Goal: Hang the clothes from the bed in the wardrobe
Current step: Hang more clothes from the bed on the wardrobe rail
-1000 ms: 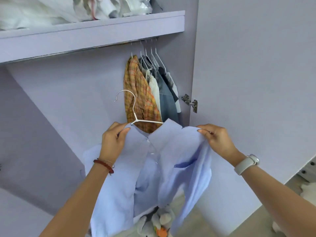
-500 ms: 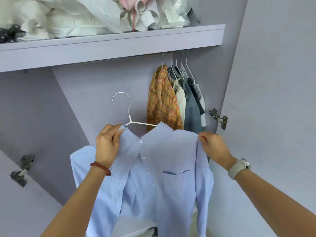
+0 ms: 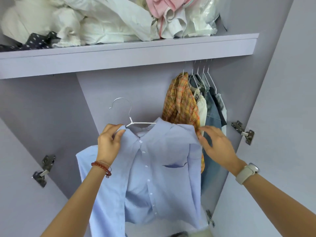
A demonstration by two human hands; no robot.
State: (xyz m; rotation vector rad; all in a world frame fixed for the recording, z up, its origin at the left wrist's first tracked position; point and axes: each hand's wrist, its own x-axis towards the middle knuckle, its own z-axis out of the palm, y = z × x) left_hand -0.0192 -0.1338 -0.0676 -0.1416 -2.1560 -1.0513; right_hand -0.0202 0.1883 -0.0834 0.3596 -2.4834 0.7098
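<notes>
The right hand (image 3: 216, 144) has let go of the light blue shirt (image 3: 159, 168), which it pinched half a second ago, and now hovers, fingers spread, just beside its right shoulder. The left hand (image 3: 109, 142) grips the left collar where it meets the white hanger (image 3: 130, 117), holding the shirt inside the wardrobe (image 3: 130, 52), left of the hung clothes (image 3: 196, 108).

Open wardrobe space left, hanging clothes (image 3: 191, 106) crowd right — shelf (image 3: 130, 53) overhead
</notes>
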